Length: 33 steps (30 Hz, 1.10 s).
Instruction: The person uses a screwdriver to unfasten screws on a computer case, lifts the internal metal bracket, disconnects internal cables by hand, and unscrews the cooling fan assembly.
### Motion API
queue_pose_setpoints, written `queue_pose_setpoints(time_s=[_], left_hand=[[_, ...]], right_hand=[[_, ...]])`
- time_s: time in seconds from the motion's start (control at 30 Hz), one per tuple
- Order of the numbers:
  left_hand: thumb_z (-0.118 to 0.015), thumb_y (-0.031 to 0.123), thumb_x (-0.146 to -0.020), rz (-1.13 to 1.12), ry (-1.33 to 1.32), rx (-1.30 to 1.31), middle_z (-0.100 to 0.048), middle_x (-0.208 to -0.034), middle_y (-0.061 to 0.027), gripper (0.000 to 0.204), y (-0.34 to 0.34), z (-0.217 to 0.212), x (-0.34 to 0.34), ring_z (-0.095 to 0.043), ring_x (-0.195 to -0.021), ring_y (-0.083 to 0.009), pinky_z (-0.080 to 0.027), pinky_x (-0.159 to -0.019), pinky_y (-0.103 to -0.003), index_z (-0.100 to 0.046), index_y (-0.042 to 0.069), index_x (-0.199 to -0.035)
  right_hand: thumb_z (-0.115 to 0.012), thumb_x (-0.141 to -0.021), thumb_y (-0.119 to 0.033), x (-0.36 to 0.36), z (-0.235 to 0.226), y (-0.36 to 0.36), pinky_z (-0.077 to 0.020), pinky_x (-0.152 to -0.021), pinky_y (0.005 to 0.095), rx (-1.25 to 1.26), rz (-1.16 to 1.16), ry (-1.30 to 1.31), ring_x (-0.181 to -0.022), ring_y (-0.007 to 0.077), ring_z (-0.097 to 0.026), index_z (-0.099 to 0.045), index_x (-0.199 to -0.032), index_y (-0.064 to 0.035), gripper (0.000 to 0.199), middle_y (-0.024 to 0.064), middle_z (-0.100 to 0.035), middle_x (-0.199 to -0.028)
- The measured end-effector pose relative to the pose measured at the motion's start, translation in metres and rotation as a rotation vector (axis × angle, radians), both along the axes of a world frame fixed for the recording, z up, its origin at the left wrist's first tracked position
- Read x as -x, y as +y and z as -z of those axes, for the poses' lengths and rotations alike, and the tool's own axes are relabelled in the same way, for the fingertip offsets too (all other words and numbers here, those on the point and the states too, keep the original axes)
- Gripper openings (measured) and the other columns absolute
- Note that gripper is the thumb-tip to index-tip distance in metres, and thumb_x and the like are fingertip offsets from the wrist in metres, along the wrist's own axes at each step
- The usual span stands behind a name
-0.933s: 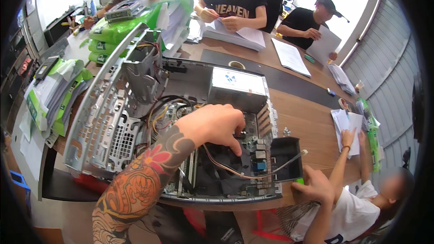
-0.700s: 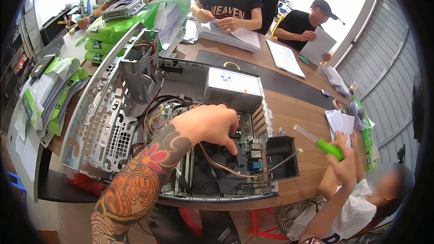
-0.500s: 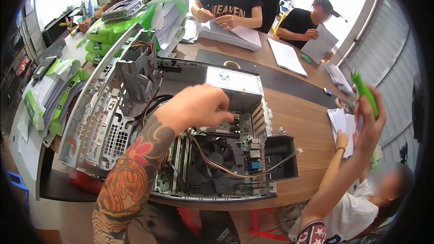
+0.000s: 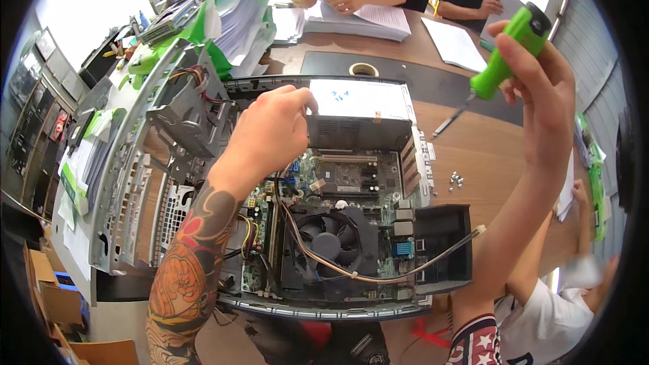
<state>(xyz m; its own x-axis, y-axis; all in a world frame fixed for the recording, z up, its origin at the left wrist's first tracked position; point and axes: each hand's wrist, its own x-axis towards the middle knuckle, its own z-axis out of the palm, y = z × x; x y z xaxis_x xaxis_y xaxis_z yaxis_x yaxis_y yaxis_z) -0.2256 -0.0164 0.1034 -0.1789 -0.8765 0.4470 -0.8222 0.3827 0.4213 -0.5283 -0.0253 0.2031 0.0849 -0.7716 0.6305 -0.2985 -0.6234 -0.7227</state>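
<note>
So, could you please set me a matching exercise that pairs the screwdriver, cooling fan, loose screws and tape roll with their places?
Things:
1. Screwdriver
2. Cooling fan
3. Loose screws
4. Tape roll

Places:
A. On the wooden table, right of the computer case
B. On the dark strip beyond the case
C. Raised in the right hand
D. Inside the case

Pairs: 1-C, 2-D, 3-A, 4-B

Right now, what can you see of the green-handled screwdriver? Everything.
The screwdriver has a bright green, plastic-looking handle, black butt and slim, metallic-looking shaft. The person's bare right hand grips the handle. It slants down-left in view, its tip beside the open metal computer case; whether the tip touches anything is unclear.
</note>
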Motion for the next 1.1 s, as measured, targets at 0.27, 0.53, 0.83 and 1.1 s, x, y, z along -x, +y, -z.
queue_pose_setpoints(time_s=[0.27, 0.53, 0.83, 1.1], left_hand=[[-0.058, -0.001, -0.083, 0.045, 0.003, 0.039, -0.064, -0.076, -0.0107, 0.012, 0.002, 0.001, 0.009, -0.060, -0.062, -0.0188, -0.049, -0.061, -0.031, -0.068, 0.000, -0.089], [-0.059, 0.000, -0.080, 0.078, -0.075, -0.093, -0.063, -0.071, -0.0104, 0.012, 0.006, 0.009, 0.014, -0.059, -0.059, -0.0186, -0.047, -0.057, -0.032, -0.070, 0.000, -0.082], [-0.059, 0.005, -0.083, 0.127, -0.207, -0.229, -0.070, -0.090, -0.0172, 0.017, 0.007, 0.018, 0.020, -0.067, -0.089, -0.0380, -0.052, -0.082, -0.045, -0.073, 0.002, -0.093], [-0.057, 0.006, -0.087, 0.137, -0.277, -0.268, -0.070, -0.098, -0.0164, 0.022, 0.013, 0.020, 0.026, -0.066, -0.095, -0.0377, -0.052, -0.088, -0.046, -0.073, 0.004, -0.101]], right_hand=[[-0.080, -0.082, -0.034, -0.019, 0.023, -0.014, -0.0476, -0.065, 0.0224, 0.018, -0.243, 0.156, -0.077, 0.0069, -0.064, -0.073, -0.106, -0.0057, 0.037, 0.0011, -0.070, -0.089], [-0.080, -0.084, -0.018, -0.033, 0.042, -0.029, -0.0481, -0.058, 0.0193, -0.105, -0.327, 0.322, -0.073, 0.0073, -0.067, -0.070, -0.103, -0.0042, 0.025, 0.0009, -0.071, -0.084], [-0.082, -0.076, -0.027, -0.046, 0.062, -0.041, -0.0396, -0.052, 0.0326, -0.012, -0.314, 0.291, -0.054, 0.0138, -0.049, -0.063, -0.075, 0.0015, 0.034, 0.0069, -0.057, -0.058], [-0.082, -0.076, -0.029, -0.051, 0.068, -0.045, -0.0450, -0.055, 0.0333, -0.043, -0.335, 0.370, -0.055, 0.0173, -0.058, -0.068, -0.081, -0.0006, 0.033, 0.0106, -0.063, -0.061]])
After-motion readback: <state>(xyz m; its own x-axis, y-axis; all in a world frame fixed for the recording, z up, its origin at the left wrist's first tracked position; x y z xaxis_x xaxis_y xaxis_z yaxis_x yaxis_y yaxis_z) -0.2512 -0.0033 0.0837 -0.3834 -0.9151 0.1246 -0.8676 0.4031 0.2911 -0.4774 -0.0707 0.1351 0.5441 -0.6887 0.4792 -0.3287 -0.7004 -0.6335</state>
